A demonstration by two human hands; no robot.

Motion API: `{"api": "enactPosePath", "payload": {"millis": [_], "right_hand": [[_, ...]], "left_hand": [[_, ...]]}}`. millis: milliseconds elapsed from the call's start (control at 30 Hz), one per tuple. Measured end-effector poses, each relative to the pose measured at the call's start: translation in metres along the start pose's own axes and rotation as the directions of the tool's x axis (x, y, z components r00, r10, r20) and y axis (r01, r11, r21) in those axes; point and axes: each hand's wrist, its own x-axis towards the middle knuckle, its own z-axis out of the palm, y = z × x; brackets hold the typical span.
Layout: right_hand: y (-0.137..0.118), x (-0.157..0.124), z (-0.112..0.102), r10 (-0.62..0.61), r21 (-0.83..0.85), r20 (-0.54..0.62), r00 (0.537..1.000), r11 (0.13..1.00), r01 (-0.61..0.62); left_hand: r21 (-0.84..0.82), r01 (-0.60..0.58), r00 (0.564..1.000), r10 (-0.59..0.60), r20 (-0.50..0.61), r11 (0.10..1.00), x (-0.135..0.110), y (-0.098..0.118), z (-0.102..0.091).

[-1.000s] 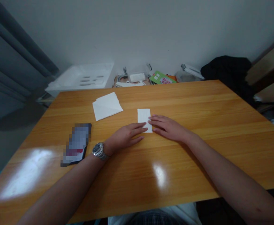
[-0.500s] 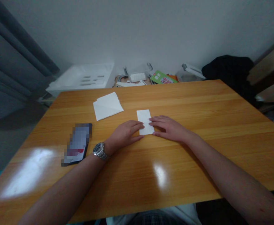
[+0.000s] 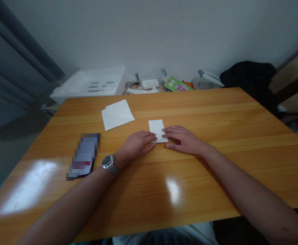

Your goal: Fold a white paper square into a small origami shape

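Note:
A small white piece of paper [image 3: 157,126] lies on the wooden table between my two hands. My left hand [image 3: 140,144] is at its lower left, fingertips on top and thumb at the near edge, closed on that corner. From the other side, my right hand [image 3: 183,139] rests stretched-out, spread fingers on the paper's right edge. Its thumb sits apart, just below the near right corner. The fingers hide parts of both side edges. A silver watch [image 3: 110,164] is on my left wrist.
Further back on the left lie white paper sheets [image 3: 117,115]. A phone [image 3: 85,154], its screen pixelated, is left of my left wrist. Past the table's far edge are a white plastic tray [image 3: 98,76], a green booklet [image 3: 177,84] and a dark cloth bundle [image 3: 248,75].
The small paper's near edge has moved away from me, so the paper looks shorter. My left thumb has shifted slightly forward with it. My right hand has hardly moved.

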Motion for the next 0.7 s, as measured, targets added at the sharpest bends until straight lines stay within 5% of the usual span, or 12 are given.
{"api": "enactPosePath", "payload": {"millis": [467,700], "right_hand": [[0.0072,0.0041,0.0105,0.032,0.106,-0.120,0.992,0.994,-0.019],[0.0034,0.0065,0.0101,0.071,0.133,-0.149,0.986,0.990,-0.052]], "left_hand": [[-0.046,-0.010,1.000,0.010,0.005,0.999,0.0015,0.0027,-0.0027],[-0.003,0.087,0.996,-0.087,-0.012,0.996,0.0019,-0.0033,0.0006]]}}
